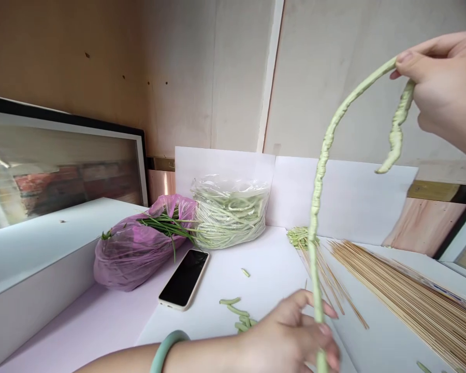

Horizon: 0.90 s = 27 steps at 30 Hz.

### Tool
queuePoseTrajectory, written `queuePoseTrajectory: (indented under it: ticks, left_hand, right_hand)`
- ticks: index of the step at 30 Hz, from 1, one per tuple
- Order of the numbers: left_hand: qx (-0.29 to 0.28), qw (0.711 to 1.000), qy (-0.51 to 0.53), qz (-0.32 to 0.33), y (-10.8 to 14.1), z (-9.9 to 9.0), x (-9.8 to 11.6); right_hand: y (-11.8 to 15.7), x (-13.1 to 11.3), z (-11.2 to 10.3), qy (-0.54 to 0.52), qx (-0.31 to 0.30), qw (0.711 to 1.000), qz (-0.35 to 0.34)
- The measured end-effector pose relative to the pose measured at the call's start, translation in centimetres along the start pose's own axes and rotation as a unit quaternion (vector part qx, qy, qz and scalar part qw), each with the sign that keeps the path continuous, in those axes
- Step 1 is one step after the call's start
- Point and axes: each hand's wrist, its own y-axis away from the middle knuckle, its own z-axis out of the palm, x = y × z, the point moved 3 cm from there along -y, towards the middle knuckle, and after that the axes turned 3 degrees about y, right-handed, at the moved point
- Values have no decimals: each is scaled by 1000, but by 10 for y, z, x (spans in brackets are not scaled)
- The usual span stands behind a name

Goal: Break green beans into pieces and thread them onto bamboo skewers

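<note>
Pale green and wrinkled, a yardlong bean [319, 176] arcs through the air between the person's two hands. The right hand [442, 88], raised at the upper right, pinches the bean's top between thumb and forefinger, while a twisted length of it [395, 134] dangles just beside the palm. The left hand [283, 336], low at the bottom edge, has its fingers [326, 331] curled closed around the lower stretch, which runs on through the grip and out of view. A pale green bangle [166, 352] circles the left wrist. Below the left hand, short cut bean pieces [235, 310] lie on a white worktop [267, 269], and one small piece [245, 272] sits apart from them. Nearby, a black-screened smartphone [184, 278] lies flat, just beside a purple plastic bag [132, 248] with green stalks [166, 225] poking from it. Touching that bag on its right stands a clear plastic bag [229, 217] packed with coiled pale green beans. To the right, beneath the bean, a fan of thin bamboo skewers [404, 285] spreads across the worktop, with a small green heap [299, 237] at the far end of a smaller bunch. A dark-framed mirror [62, 166] leans against the wall at the left.
</note>
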Motion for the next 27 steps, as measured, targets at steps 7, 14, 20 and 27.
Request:
queuePoseTrajectory:
  ticks: [7, 14, 20, 27]
  left_hand:
    - [238, 966, -45, 88, 31, -55, 36]
    - [229, 961, -56, 144, 41, -75, 47]
    - [222, 964, -73, 130, 41, -74, 46]
    - [221, 963, -94, 126, 42, -77, 36]
  right_hand:
    - [33, 51, -11, -8, -19, 997, 72]
    - [173, 59, -12, 14, -183, 983, 5]
    - [278, 57, -2, 21, -302, 939, -164]
    - [349, 71, 0, 20, -392, 908, -145]
